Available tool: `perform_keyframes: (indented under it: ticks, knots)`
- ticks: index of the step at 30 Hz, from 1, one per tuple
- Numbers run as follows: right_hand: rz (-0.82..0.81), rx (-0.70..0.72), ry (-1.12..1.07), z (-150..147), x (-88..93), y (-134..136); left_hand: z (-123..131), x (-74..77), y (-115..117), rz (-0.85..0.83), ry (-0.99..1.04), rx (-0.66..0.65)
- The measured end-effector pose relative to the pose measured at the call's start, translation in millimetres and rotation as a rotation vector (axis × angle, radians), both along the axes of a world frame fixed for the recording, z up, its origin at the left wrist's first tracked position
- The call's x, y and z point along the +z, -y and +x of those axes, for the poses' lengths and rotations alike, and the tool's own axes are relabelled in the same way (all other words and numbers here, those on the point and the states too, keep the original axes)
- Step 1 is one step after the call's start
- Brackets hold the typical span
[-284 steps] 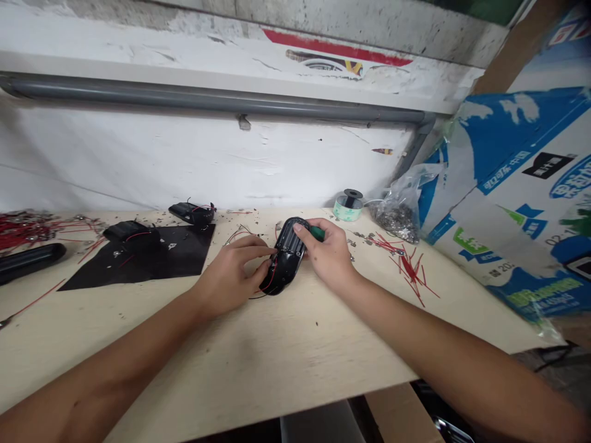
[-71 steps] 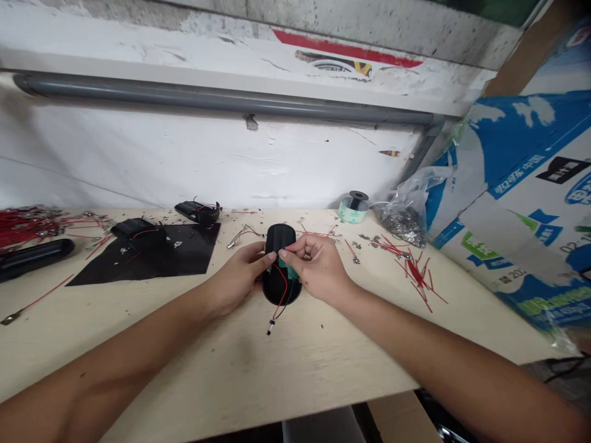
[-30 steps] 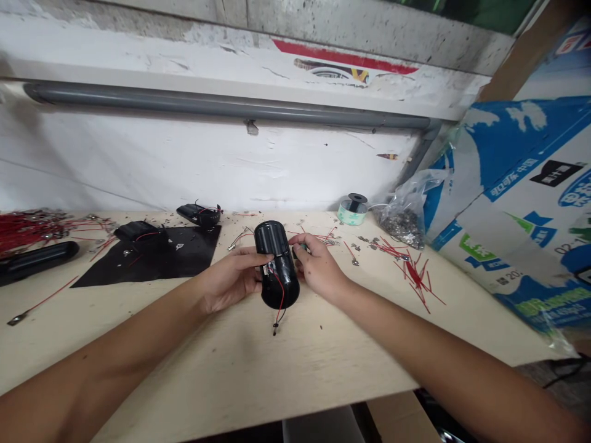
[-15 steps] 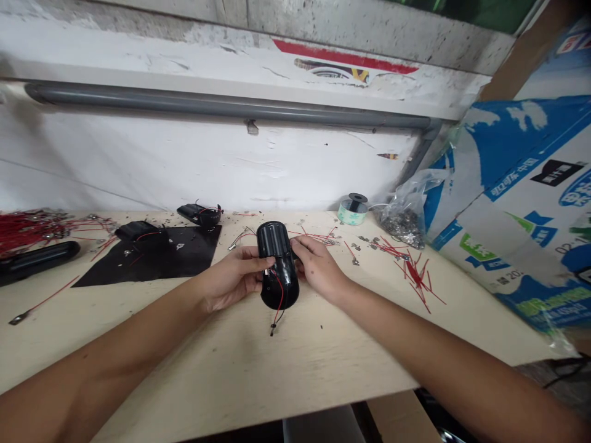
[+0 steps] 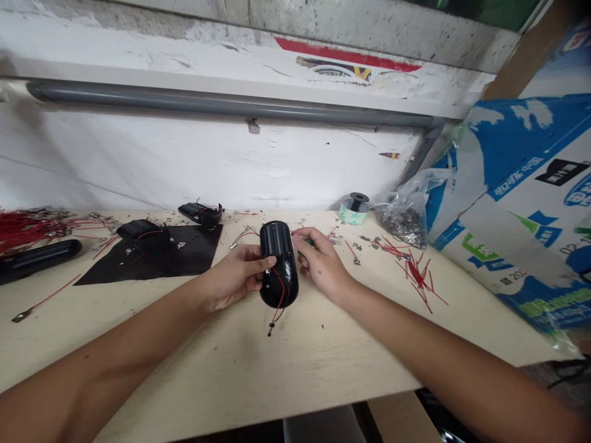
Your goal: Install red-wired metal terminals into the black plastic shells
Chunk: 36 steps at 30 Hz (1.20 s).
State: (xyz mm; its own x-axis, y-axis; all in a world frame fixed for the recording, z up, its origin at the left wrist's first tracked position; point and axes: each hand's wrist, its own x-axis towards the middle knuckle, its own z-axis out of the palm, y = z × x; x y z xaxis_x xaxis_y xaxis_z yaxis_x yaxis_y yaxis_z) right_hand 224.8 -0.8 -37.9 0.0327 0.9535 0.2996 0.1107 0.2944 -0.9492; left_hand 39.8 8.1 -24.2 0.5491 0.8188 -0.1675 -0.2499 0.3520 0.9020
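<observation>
A black plastic case (image 5: 279,264) sits near the middle of the desk, with its long side pointing to the front edge. Two wires, one red and one black (image 5: 279,301), come out of it and hang down at the end near the person. The left hand (image 5: 235,277) grips the case from the side, with the fingers wrapped on it, so it stays still. I can't tell if the case also touches the desk.

The right hand (image 5: 321,261) is just beside the case, not touching it, and its fingers are curled. A bit of green shows by them, but I can't tell if that hand is holding something.

Two more black cases (image 5: 201,213) lie near the back edge, and one of them sits on a black sheet (image 5: 184,261). Red wires (image 5: 418,277) lie in a messy pile to the right. A tape roll (image 5: 353,209) and a clear bag of metal bits (image 5: 406,224) stand by the back edge, out of the way of the hands.
</observation>
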Motion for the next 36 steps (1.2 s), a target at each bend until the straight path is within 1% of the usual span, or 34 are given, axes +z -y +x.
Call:
perform_keyframes:
  ticks: [3,5,7,10,13,17,19,21,22,25,26,27,30,33,36]
  knots:
    - [0.062,-0.022,0.03,2,8.0,6,0,-1.7,-1,0.019,0.004,0.003]
    - [0.139,-0.039,0.099,3,12.6,11,0,-2.9,-3,0.028,0.024,0.047]
    - [0.209,-0.063,0.178,3,14.8,14,0,-3.5,-5,0.022,0.037,0.12]
    - [0.262,-0.053,0.292,3,12.8,17,0,-2.7,-8,-0.012,0.031,0.212]
    - [0.269,-0.031,0.4,2,8.2,16,0,-1.0,-9,-0.039,0.039,0.262]
    - [0.249,-0.022,0.465,1,6.4,14,1,-0.1,-8,-0.053,0.049,0.281]
    - [0.244,-0.006,0.436,1,7.8,13,2,-0.6,-7,-0.04,0.059,0.284]
    - [0.194,0.034,0.353,0,9.2,13,2,-1.6,-7,-0.028,0.069,0.299]
    - [0.13,0.065,0.283,-1,9.5,12,2,-2.2,-7,-0.025,0.076,0.31]
    - [-0.153,0.162,0.057,-1,8.4,11,1,-4.0,-9,-0.014,0.098,0.345]
    - [-0.215,0.17,0.024,0,7.6,11,1,-4.3,-10,-0.006,0.101,0.357]
    - [-0.241,0.163,0.019,0,6.9,10,1,-4.5,-11,0.004,0.101,0.367]
    - [-0.177,0.134,0.117,0,5.8,10,1,-4.1,-11,0.029,0.097,0.387]
    - [-0.146,0.167,0.215,-1,5.5,12,3,-3.1,-8,0.053,0.09,0.37]
    - [-0.123,0.173,0.226,-1,5.3,13,5,-2.5,-6,0.078,0.071,0.378]
